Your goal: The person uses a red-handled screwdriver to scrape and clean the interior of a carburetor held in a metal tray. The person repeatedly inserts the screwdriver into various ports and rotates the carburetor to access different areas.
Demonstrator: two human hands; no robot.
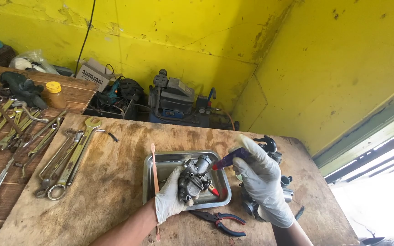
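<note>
Gloved left hand [169, 200] closed around a grey carburetor [192, 180], held just above a steel tray [160, 160] on a wooden table [115, 150]. Gloved right hand [263, 180] gripped around a purple spray can [229, 158], nozzle tip touching the carburetor's upper right side. Pliers [222, 222] just below and between both hands, a toothbrush [153, 168] on the tray's rim beside the left hand, wrenches [64, 161] well off to the left.

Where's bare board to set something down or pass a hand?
Free: the plywood top between the wrenches and steel tray, and its near-left corner. Crowded: the tray, where the left hand holds a carburetor; pliers sit just beyond, parts under the right hand.
</note>
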